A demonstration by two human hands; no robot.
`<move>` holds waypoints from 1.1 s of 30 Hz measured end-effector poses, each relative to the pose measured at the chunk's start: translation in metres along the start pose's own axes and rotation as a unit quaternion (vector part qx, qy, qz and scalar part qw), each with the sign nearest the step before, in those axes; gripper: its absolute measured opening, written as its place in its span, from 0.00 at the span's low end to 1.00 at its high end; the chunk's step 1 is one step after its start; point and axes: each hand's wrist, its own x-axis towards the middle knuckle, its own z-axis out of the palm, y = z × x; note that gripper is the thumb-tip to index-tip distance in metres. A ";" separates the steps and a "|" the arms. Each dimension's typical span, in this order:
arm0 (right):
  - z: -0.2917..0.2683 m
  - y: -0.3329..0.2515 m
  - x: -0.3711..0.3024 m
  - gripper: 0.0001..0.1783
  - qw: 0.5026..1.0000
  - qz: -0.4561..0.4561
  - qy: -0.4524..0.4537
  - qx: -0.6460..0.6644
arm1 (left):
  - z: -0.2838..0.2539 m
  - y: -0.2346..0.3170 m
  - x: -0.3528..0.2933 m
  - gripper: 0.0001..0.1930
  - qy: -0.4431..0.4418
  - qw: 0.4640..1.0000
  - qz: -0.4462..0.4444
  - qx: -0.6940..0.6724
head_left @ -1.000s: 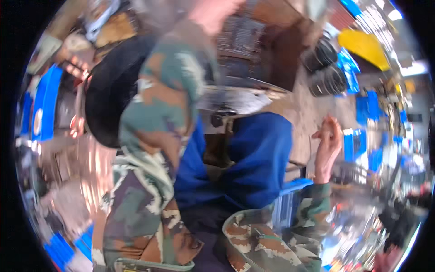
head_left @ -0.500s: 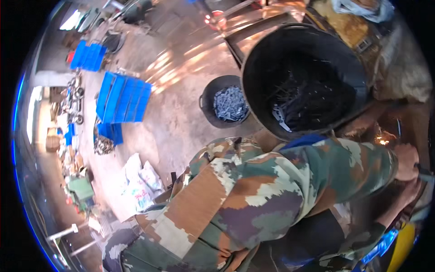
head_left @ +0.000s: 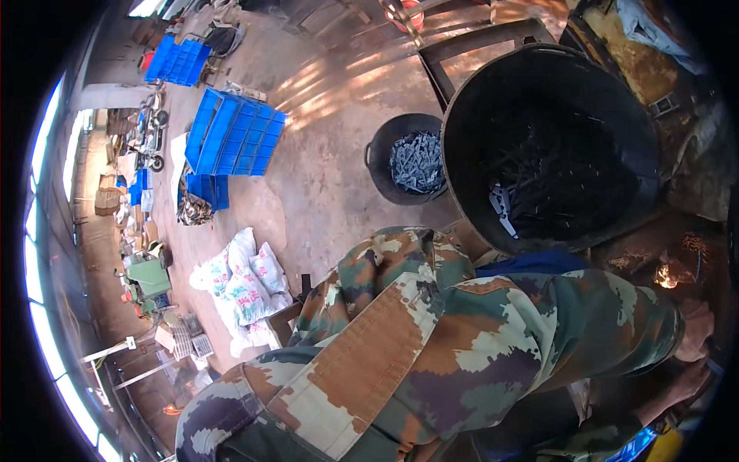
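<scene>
While my hands (head_left: pixel 693 346) are reaching beside the large black basin (head_left: pixel 550 138), grip unclear, I am judging its metal pieces (head_left: pixel 531 196) stiff, heavy

Two black tubs on show: the big tub (head_left: pixel 608 92) up front with dark metal pieces, too tangled to count, and one small tub (head_left: pixel 382 165) beside it, heaped with grey parts beyond counting. Three groups of blue crates: a far stack (head_left: pixel 178 60), a wide stack (head_left: pixel 235 132), a low stack (head_left: pixel 206 190). One pile of white sacks (head_left: pixel 242 285). Two hands (head_left: pixel 697 331), far right, at the picture's rim.
</scene>
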 end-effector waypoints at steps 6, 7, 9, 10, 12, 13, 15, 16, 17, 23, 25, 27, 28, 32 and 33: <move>-0.054 -0.053 0.017 0.26 0.986 0.115 -0.117 0.001 | -0.003 0.002 0.000 0.12 -0.021 1.000 -0.010 0.010; -0.056 -0.057 0.017 0.26 0.985 0.126 -0.118 0.007 | -0.003 0.001 0.001 0.12 -0.023 1.000 -0.012 0.009; -0.052 -0.052 0.015 0.25 0.982 0.140 -0.127 0.029 | -0.002 0.000 0.002 0.12 -0.029 0.999 -0.014 0.009; -0.047 -0.048 0.013 0.25 0.979 0.147 -0.132 0.043 | -0.001 -0.001 0.003 0.12 -0.032 0.999 -0.015 0.010; -0.038 -0.039 0.011 0.24 0.974 0.167 -0.138 0.072 | 0.001 -0.003 0.004 0.12 -0.039 0.999 -0.019 0.014; -0.034 -0.033 0.010 0.24 0.969 0.183 -0.140 0.091 | 0.002 -0.003 0.005 0.12 -0.045 0.999 -0.021 0.015; -0.028 -0.026 0.006 0.24 0.960 0.205 -0.149 0.115 | 0.005 -0.004 0.007 0.12 -0.056 0.998 -0.024 0.019; -0.029 -0.028 0.005 0.24 0.960 0.207 -0.149 0.115 | 0.005 -0.004 0.008 0.12 -0.063 0.997 -0.026 0.028; -0.035 -0.034 0.005 0.23 0.964 0.196 -0.148 0.105 | 0.005 -0.006 0.009 0.12 -0.073 0.996 -0.029 0.036; -0.101 -0.089 0.034 0.22 0.954 0.212 -0.122 0.171 | 0.015 -0.008 0.019 0.12 -0.184 0.968 -0.086 0.149; -0.112 -0.101 0.038 0.25 0.852 0.418 -0.072 0.307 | 0.019 -0.010 0.021 0.12 -0.227 0.951 -0.113 0.180; -0.104 -0.092 0.038 0.27 0.742 0.479 -0.060 0.465 | 0.026 -0.013 0.017 0.11 -0.183 0.964 -0.036 0.189; -0.110 -0.097 0.040 0.27 0.799 0.440 -0.056 0.405 | 0.021 -0.014 0.017 0.10 -0.181 0.963 -0.035 0.196; -0.115 -0.118 0.044 0.26 0.828 0.405 -0.051 0.384 | 0.014 -0.020 0.021 0.11 -0.215 0.951 -0.099 0.199; -0.112 -0.121 0.043 0.26 0.790 0.430 -0.048 0.433 | 0.012 -0.021 0.020 0.11 -0.191 0.956 -0.093 0.200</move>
